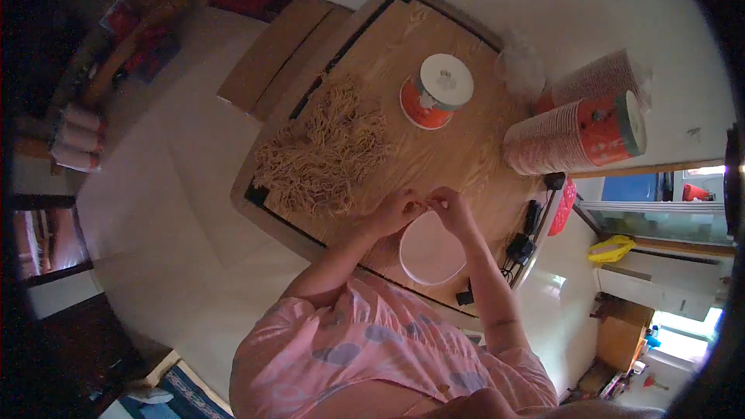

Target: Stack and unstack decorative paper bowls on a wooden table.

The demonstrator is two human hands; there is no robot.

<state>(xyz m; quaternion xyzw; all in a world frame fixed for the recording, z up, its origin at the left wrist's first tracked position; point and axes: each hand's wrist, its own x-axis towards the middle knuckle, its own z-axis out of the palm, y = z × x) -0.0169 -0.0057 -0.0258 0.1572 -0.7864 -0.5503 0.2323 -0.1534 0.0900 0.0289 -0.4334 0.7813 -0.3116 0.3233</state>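
The left hand [397, 209] and right hand [452, 206] meet near the middle of the frame, fingertips drawn in close to each other; whether they pinch anything is too small to tell. Just below them, a round, white-lined open tub [432, 252] sits on the wood-grain counter [473, 151] near the person's body, presumably so both hands can work over its rim. Left of centre, a loose heap of curly beige strands [330, 151] lies spread out, likely kept within the left hand's reach. Above centre, a red-and-white printed paper tub [428, 105] shows its flat white end. At right, a tall nested stack of red-and-white paper tubs [559, 140] stands near the wall, probably to save space, with black plug adapters [521, 248] at the counter's lower-right edge.
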